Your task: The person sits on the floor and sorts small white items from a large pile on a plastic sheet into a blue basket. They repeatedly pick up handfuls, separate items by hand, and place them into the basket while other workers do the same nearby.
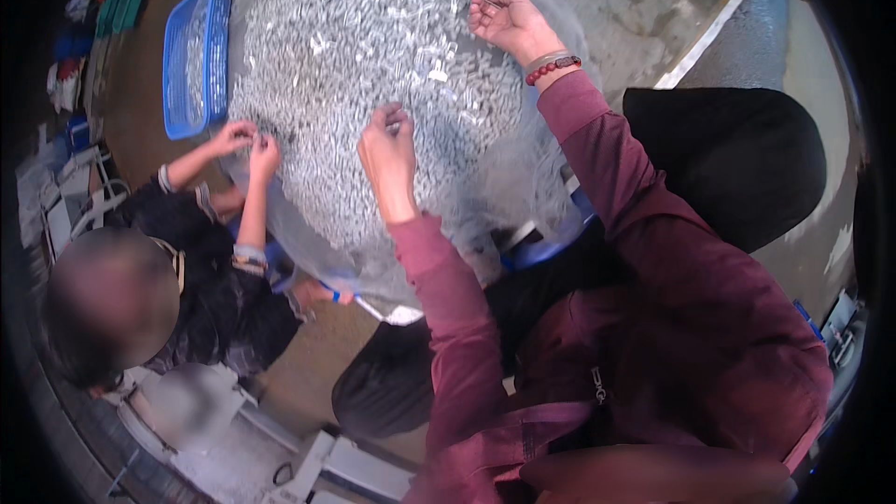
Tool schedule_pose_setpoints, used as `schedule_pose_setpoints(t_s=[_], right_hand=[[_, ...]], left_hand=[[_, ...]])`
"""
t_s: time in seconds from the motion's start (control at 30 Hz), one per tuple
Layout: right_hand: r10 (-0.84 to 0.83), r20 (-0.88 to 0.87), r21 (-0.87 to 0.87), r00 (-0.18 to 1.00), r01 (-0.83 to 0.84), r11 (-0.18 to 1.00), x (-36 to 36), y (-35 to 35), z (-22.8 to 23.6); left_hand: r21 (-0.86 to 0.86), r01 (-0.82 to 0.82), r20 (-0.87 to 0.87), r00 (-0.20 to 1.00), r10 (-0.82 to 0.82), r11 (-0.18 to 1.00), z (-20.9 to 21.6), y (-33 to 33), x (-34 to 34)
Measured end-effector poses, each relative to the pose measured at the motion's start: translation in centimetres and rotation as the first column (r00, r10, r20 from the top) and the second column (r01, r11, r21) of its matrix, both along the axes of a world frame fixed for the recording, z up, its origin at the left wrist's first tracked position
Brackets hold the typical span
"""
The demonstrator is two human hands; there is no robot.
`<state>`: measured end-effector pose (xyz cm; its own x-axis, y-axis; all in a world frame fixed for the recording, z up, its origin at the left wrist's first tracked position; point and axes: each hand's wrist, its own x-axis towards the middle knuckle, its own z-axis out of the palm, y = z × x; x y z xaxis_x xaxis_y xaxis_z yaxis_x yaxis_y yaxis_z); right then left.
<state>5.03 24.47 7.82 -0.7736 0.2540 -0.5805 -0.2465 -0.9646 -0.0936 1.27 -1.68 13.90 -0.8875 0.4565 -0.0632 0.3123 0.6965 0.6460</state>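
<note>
Pinching at a heap of small silvery metal parts (373, 84), the person's left hand (388, 151) has its fingertips closed on what looks like one piece near the middle of the pile, though the piece itself is too small to make out. The right hand (509, 21) hovers palm-up at the far right edge of the heap, fingers loosely curled and open, perhaps cradling a thin piece; a red bead bracelet (554, 68) sits at that wrist.

The parts lie in a sagging clear plastic sheet (523, 177) over a blue tub rim (541, 247). Judging from this, a careless sweep could push pieces over the sheet's edge onto the floor, and tugging the thin plastic might tear it or tip the load.

A co-worker's hands (247, 142) pick at the heap's left edge, so arms could collide. A blue plastic basket (194, 56) holding more parts sits beyond them. Underfoot is a stained concrete floor (635, 9), with a pale painted line (705, 37) at the right.
</note>
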Motion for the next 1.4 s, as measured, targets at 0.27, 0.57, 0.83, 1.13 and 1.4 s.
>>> schedule_pose_setpoints(t_s=[0.27, 0.57, 0.83, 1.13, 1.4], right_hand=[[0.065, 0.446, 0.24, 0.892, -0.189, 0.952, 2.1, -5.3, -4.2], [0.174, 0.687, 0.685, 0.706, -0.708, 0.169, 3.6, -7.3, -9.9], [-0.024, 0.615, 0.658, 0.788, -0.53, -0.535, 4.2, -10.9, -11.4], [0.438, 0.425, 0.745, 0.792, -0.581, 0.328, 2.0, -9.3, -8.6], [0.402, 0.272, 0.564, 0.875, -0.483, 0.67, 3.1, -7.0, -8.3]], left_hand=[[-0.05, 0.036, 0.216, 0.976, -0.024, 0.998, -10.3, 2.4, 3.2], [-0.116, 0.177, -0.082, 0.979, -0.187, 0.977, -14.0, 4.2, 1.7], [-0.048, -0.278, 0.395, 0.877, 0.274, 0.959, -12.2, -2.8, -2.6], [0.68, -0.692, 0.729, 0.601, -0.327, 0.243, -10.5, -2.7, -1.1], [0.595, -0.689, 0.803, 0.539, -0.256, 0.414, -12.7, -1.9, -2.1]])
